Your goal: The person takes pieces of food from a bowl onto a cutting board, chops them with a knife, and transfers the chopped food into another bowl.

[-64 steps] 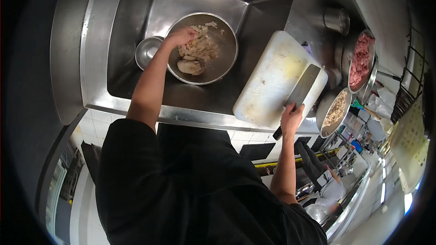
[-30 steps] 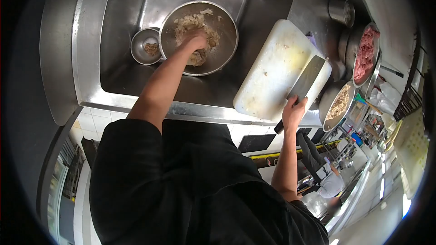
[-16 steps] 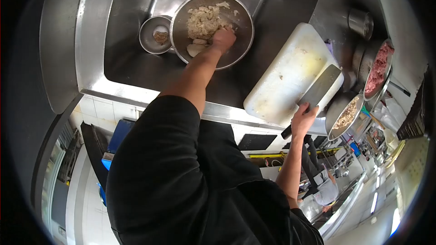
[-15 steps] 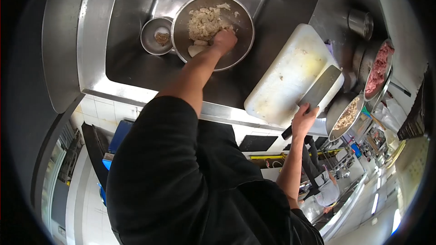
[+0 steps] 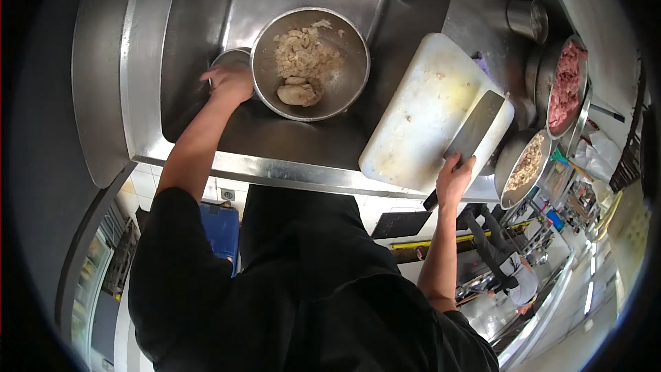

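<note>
My left hand (image 5: 232, 81) is over the small metal bowl (image 5: 234, 57), covering most of it. Its visible fingers are apart; the fingertips over the bowl are partly hidden. Beside it in the sink, the large metal bowl (image 5: 351, 86) holds pale, shredded-looking food (image 5: 299, 52) and a few smooth, pale lumps (image 5: 297, 93). My right hand (image 5: 454, 176) is closed round the black handle of a cleaver (image 5: 476, 124). The wide blade lies flat along the right side of a stained white cutting board (image 5: 406, 127), which spans the sink's right end.
Right of the board stand a bowl of chopped pale food (image 5: 527, 165), a container of raw red meat (image 5: 566, 89) and a metal pot (image 5: 528, 21). The sink's front rim (image 5: 296, 173) runs before my body. Another person (image 5: 520, 279) is farther off at the lower right.
My left hand has left the large bowl and moved left to the small one. My right hand stays round the cleaver on the board. The whole view has shifted a little.
</note>
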The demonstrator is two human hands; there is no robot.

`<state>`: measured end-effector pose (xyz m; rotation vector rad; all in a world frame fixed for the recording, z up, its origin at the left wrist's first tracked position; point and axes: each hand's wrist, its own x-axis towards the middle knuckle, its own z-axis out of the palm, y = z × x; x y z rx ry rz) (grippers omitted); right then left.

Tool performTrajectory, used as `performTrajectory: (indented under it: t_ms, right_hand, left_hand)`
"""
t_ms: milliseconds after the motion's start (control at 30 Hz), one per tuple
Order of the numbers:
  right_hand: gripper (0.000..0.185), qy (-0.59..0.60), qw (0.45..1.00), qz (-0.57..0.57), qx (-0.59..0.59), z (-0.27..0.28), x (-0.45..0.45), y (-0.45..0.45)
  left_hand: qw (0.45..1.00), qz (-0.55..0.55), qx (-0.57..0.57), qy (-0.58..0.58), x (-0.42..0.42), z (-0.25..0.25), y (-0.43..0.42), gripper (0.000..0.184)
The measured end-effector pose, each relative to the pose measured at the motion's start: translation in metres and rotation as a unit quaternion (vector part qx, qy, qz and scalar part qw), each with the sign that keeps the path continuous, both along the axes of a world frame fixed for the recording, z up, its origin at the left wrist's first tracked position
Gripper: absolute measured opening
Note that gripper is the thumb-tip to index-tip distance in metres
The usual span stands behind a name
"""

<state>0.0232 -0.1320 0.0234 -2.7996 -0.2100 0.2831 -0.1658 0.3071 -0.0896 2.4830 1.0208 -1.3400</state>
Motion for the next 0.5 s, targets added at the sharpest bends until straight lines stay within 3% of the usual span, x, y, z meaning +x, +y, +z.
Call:
performTrajectory:
  t_ms: [67, 133, 200, 300, 367, 433, 467, 500]
  right_hand:
    - [0.027, 0.003, 1.0, -0.003, -0.008, 0.005, -0.004, 0.001]
    - [0.027, 0.003, 1.0, -0.003, -0.025, 0.009, -0.005, 0.011]
    - [0.027, 0.002, 1.0, -0.004, -0.025, 0.008, -0.006, 0.011]
    - [0.026, 0.003, 1.0, -0.009, -0.025, 0.007, -0.005, 0.012]
    - [0.026, 0.009, 1.0, -0.01, -0.028, 0.008, -0.004, 0.01]
    - [0.025, 0.002, 0.999, 0.007, -0.038, 0.007, -0.005, 0.008]
    - [0.024, 0.0, 1.0, 0.007, -0.019, 0.005, -0.005, 0.005]
    - [0.024, -0.002, 1.0, 0.005, -0.005, 0.006, -0.005, 0.003]
  left_hand:
    - [0.984, -0.028, -0.128, -0.12, 0.017, -0.055, -0.001, 0.04]
    - [0.966, -0.004, -0.227, -0.12, 0.07, -0.06, -0.02, 0.056]
    - [0.943, -0.115, -0.158, -0.271, 0.081, -0.122, -0.055, 0.057]
    - [0.958, -0.124, -0.172, -0.191, 0.101, -0.161, -0.076, 0.062]
    - [0.961, -0.087, -0.159, -0.211, 0.104, -0.175, -0.088, 0.057]
    - [0.957, -0.113, -0.155, -0.216, 0.102, -0.2, -0.085, 0.037]
    - [0.958, -0.115, -0.149, -0.216, 0.093, -0.203, -0.079, 0.037]
    - [0.922, 0.06, -0.239, -0.299, 0.082, -0.189, -0.07, 0.034]
